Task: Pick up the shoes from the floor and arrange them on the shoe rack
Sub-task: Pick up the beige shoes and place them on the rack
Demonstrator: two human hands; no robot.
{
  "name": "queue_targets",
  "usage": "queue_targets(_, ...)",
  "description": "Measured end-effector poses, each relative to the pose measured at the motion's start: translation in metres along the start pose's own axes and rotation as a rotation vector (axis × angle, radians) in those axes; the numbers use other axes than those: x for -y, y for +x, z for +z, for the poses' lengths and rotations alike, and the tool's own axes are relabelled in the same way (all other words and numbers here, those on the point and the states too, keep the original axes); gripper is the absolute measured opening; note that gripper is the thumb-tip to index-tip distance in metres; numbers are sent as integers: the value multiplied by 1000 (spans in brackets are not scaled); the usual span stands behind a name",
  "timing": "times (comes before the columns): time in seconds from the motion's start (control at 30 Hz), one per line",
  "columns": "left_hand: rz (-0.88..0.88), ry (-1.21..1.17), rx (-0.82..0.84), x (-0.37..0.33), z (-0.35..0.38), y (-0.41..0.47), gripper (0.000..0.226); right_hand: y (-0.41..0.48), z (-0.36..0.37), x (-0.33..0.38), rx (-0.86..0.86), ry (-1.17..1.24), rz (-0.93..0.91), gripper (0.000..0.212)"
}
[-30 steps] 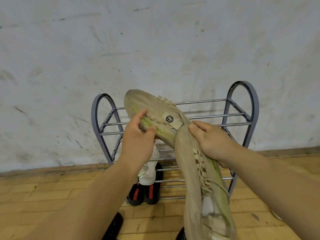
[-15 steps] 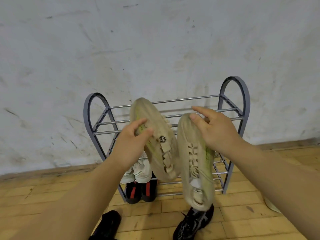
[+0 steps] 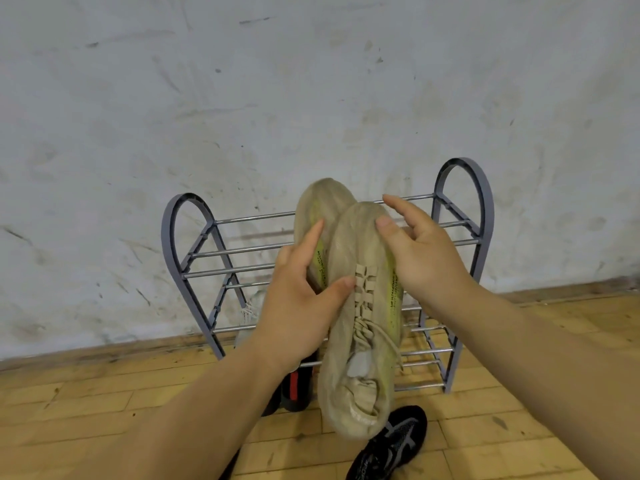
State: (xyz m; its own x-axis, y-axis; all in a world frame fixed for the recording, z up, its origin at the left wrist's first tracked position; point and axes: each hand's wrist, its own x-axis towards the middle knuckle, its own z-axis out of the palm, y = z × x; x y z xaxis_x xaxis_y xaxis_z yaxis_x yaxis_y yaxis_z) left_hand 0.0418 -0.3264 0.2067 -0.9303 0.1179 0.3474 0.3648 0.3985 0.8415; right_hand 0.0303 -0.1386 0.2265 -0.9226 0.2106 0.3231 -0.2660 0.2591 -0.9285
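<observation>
**Beige pair held at the rack, not yet set down**

The step in hand looks like placing; both beige shoes hang toe-up in front of the shoe rack [image 3: 462, 163], at the height of its upper rails, with their heels over the floor [image 3: 519, 393]. The left hand [image 3: 298, 299] grips the farther beige shoe [image 3: 320, 206], its fingers [image 3: 317, 233] lying along the upper and the thumb pressing across onto the laces of the nearer beige shoe [image 3: 363, 341]; the right hand [image 3: 422, 261] holds that nearer shoe by the toe, thumb on top and fingers [image 3: 401, 209] spread behind. A black-and-red pair [image 3: 294, 386] sits at the lowest tier; a black shoe [image 3: 391, 441] lies on the floor below. The next move likely calls for separating the two shoes, turning them sole-down and resting them side by side across the top rails; whether either toe touches a rail cannot be told.
</observation>
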Motion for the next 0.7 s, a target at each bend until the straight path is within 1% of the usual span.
queue_targets(0.1,-5,13,-86,-1,-8,6,83,-4,-3,8,166,-5,-68,56)
queue_targets(0.17,-13,0,-159,1,-15,11,82,-9,-2,10,286,-86,-104,68)
queue_targets(0.23,-32,-60,-268,6,-23,19,81,-14,-1,7,371,-197,-92,78)
queue_targets(0.3,-77,-134,-375,16,-34,27,83,-20,1,6,463,-244,-40,85)
queue_targets(0.43,-172,-325,-486,30,-49,36,99,-30,7,2,661,-284,8,83)
queue_targets(0.5,-191,-368,-503,33,-49,38,103,-33,13,-4,711,-195,47,81)
queue_targets(0.57,-188,-381,-491,35,-47,38,102,-34,19,-8,726,-57,98,80)
queue_targets(0.63,-179,-400,-477,36,-45,38,101,-35,22,-9,705,56,122,79)
queue_targets(0.7,-179,-449,-462,37,-47,40,101,-33,23,-7,663,125,122,71)
